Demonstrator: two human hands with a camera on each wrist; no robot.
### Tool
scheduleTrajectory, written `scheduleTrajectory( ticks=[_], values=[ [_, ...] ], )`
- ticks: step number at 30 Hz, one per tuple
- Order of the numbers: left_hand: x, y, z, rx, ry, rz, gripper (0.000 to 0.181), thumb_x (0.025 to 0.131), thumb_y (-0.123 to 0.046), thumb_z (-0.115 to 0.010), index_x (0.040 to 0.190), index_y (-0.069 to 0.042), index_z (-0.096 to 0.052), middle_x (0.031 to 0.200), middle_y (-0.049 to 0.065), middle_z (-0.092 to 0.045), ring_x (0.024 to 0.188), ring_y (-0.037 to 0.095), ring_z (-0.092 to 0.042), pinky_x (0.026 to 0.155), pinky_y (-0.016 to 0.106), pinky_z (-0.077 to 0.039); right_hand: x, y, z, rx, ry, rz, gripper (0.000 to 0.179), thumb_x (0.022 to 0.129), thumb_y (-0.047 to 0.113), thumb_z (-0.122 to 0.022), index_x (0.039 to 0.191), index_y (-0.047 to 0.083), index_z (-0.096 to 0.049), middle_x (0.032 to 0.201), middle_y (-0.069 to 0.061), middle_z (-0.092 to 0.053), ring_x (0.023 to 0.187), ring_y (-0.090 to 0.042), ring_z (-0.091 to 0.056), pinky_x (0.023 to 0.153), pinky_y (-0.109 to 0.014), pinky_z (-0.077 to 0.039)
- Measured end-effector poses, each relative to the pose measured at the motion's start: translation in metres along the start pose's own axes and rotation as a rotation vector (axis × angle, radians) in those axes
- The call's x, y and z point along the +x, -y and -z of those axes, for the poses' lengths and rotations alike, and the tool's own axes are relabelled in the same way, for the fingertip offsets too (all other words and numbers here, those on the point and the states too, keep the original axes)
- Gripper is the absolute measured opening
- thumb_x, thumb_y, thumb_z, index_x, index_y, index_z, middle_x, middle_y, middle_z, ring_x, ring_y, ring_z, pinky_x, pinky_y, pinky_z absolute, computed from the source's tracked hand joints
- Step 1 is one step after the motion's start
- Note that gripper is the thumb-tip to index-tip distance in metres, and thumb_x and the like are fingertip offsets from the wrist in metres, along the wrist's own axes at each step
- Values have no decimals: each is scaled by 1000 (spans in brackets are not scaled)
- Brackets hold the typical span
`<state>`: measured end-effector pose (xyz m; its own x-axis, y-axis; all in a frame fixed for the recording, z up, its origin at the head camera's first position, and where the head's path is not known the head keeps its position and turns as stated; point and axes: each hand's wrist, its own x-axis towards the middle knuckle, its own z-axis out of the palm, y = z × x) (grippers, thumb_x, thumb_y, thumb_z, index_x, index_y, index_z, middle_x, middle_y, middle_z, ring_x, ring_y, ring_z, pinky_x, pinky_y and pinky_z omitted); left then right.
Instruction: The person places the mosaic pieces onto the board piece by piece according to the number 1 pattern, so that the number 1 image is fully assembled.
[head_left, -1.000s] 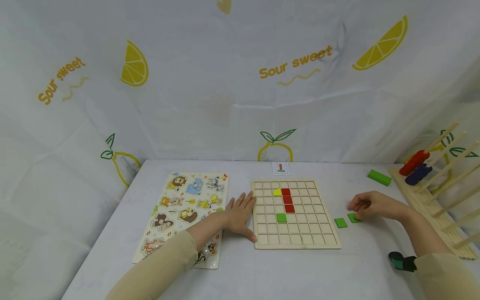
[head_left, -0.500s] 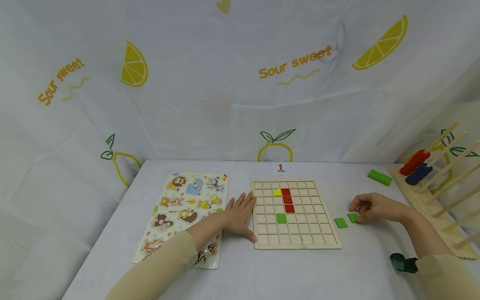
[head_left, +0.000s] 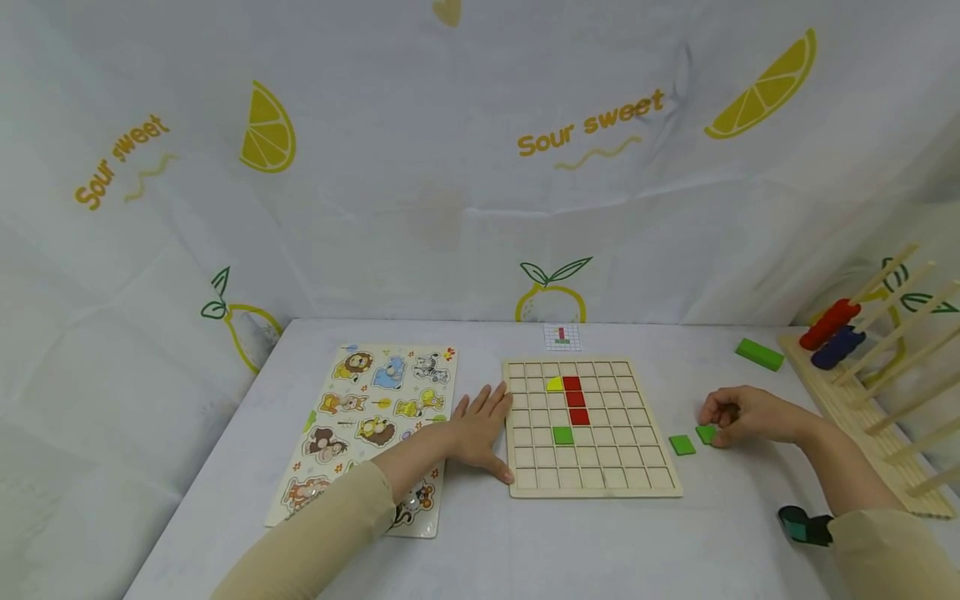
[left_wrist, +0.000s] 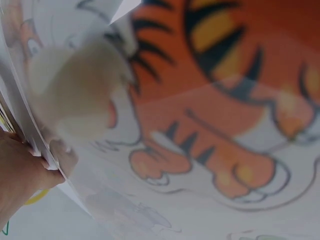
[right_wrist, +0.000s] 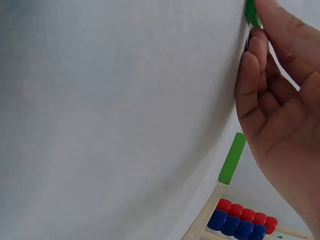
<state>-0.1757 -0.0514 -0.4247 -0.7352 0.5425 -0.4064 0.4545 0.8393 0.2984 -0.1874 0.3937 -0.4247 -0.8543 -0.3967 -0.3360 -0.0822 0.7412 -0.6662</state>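
Observation:
My left hand [head_left: 480, 433] lies flat with fingers spread along the left edge of the wooden grid board [head_left: 600, 490]. On the board sit a yellow piece [head_left: 555, 384], a column of red square tiles [head_left: 575, 399] and a green square tile [head_left: 562, 436]. At the board's right, my right hand [head_left: 750, 415] pinches at a second green square tile [head_left: 705, 434], fingers curled and thumb at its near edge. Beside it lies a third green tile [head_left: 682, 445]. The right wrist view shows the thumb [right_wrist: 287, 30] overlapping green, partly cut by the frame's top.
An animal puzzle board [head_left: 375, 454] lies under the left forearm. A small pattern card [head_left: 562, 337] sits behind the grid. To the right are a green block [head_left: 759, 355] and a pegged wooden rack [head_left: 873, 417] with red and blue beads. A dark strap [head_left: 804, 527] lies near the right sleeve.
My right hand shifts very slightly rightward, then stays at the second green tile with its thumb at the edge. The left hand and the board stay put.

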Motion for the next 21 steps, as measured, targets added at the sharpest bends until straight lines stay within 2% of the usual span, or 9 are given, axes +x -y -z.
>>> scheduleTrajectory(
  ticks=[8, 13, 21],
  values=[
    [0, 1, 0, 0, -1, -1, 123, 75, -59, -77, 160, -11, -1, 169, 6, 10, 158, 28, 6, 127, 55, -4, -1, 6, 1, -39, -37, -25, 28, 74, 10, -80, 93, 2, -61, 83, -3, -55, 73, -7, -47, 62, -22, -42],
    [0, 1, 1, -9, 6, 1, 123, 76, -58, -77, 160, -11, -1, 169, 6, 11, 158, 29, 7, 127, 55, -3, 0, 7, 0, -41, -58, -35, 30, 74, 7, -80, 96, 1, -61, 86, -5, -58, 75, -7, -49, 64, -22, -45],
    [-1, -1, 2, -12, 7, -1, 122, 76, -57, -77, 160, -11, -2, 169, 6, 10, 158, 28, 7, 128, 54, -3, 2, 14, 4, -78, -94, -32, 17, 84, 13, -74, 94, 2, -67, 87, -4, -63, 76, -5, -50, 66, -21, -45]
  ],
)
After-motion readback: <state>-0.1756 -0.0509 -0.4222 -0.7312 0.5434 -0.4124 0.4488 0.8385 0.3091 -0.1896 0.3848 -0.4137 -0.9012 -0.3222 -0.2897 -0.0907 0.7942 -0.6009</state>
